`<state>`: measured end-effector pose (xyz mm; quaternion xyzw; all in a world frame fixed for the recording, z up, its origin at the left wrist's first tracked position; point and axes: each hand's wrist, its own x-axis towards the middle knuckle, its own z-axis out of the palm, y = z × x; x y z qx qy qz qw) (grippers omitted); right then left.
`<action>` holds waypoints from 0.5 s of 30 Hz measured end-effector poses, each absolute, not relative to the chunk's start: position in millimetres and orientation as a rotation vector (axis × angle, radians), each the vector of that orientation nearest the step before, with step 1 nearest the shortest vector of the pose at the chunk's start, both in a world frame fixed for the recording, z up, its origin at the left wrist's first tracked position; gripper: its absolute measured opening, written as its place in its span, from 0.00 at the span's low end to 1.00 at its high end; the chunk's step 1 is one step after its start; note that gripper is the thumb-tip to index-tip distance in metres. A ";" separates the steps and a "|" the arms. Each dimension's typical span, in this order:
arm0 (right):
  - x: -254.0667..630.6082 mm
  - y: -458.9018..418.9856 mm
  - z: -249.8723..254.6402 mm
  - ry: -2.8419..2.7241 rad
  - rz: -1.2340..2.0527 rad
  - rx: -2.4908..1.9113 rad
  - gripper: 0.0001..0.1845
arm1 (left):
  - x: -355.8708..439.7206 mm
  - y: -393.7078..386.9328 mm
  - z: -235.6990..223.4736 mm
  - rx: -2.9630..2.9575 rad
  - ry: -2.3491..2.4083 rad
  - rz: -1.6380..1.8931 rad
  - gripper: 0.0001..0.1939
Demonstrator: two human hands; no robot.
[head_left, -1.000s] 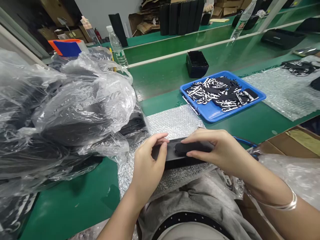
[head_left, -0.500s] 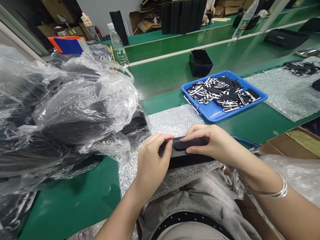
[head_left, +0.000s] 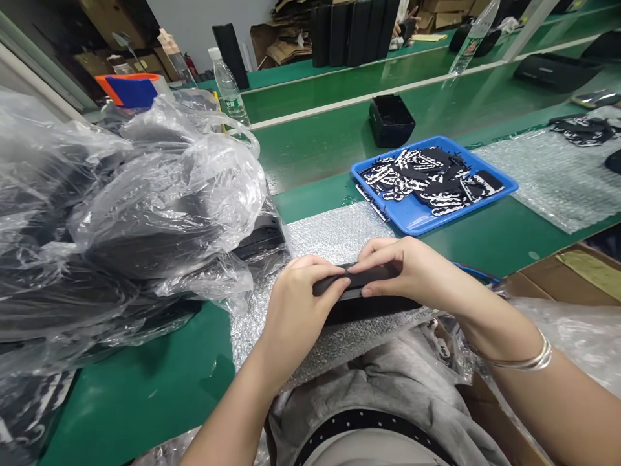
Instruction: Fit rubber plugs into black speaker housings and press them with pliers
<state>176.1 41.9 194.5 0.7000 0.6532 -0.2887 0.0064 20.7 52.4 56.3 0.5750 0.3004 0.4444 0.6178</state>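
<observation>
The person's grey shirt point(head_left: 378, 382) and studded black belt point(head_left: 363, 424) fill the bottom of the view, with a thin silver bangle point(head_left: 521, 358) on the right wrist. Just above the lap, the left hand point(head_left: 301, 304) and right hand point(head_left: 412, 275) meet over a long black bar point(head_left: 369, 305) lying crosswise on a sheet of bubble wrap point(head_left: 334, 233). The left fingers point(head_left: 325, 268) and right fingers point(head_left: 373, 254) are curled closely over a black strip point(head_left: 334, 283) on top of the bar, their tips nearly meeting. Beside the hands, to the left, a heap of clear plastic bags point(head_left: 165, 200) covers dark items on the green workbench point(head_left: 140, 382). Farther off sit a blue tray point(head_left: 417, 224) of black-and-white patches point(head_left: 417, 175), a small black box point(head_left: 391, 121) and a plastic water bottle point(head_left: 228, 87).
</observation>
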 end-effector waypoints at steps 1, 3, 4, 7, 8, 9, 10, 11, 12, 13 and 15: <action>175.3 41.5 195.4 2.048 -0.867 2.229 0.16 | 20.8 52.7 56.8 1.324 0.693 1.028 0.05; 174.5 39.3 197.2 2.071 -0.645 2.368 0.15 | 21.2 52.9 56.8 1.329 0.697 1.043 0.05; 174.8 37.8 197.9 2.077 -0.491 2.431 0.17 | 21.4 52.8 56.3 1.332 0.699 1.050 0.05; 177.0 33.3 198.4 2.015 -0.213 2.483 0.22 | 22.4 52.5 53.9 1.338 0.710 1.069 0.05; 177.8 32.3 198.0 1.985 -0.211 2.476 0.22 | 22.9 52.4 52.9 1.335 0.709 1.079 0.05; 178.4 31.8 197.5 1.963 -0.226 2.472 0.21 | 23.5 52.4 52.1 1.334 0.702 1.090 0.05; 178.7 31.8 197.1 1.946 -0.245 2.475 0.20 | 24.1 52.4 51.3 1.334 0.695 1.100 0.04; 178.6 32.4 196.9 1.932 -0.264 2.482 0.19 | 24.6 52.4 50.7 1.335 0.689 1.107 0.04; 178.2 33.4 197.0 1.919 -0.282 2.490 0.18 | 25.1 52.5 50.2 1.336 0.686 1.114 0.04; 177.4 34.8 197.3 1.906 -0.300 2.499 0.17 | 25.6 52.6 49.8 1.340 0.686 1.118 0.04; 174.9 38.2 198.8 1.868 -0.338 2.524 0.16 | 26.0 53.1 49.4 1.349 0.688 1.122 0.05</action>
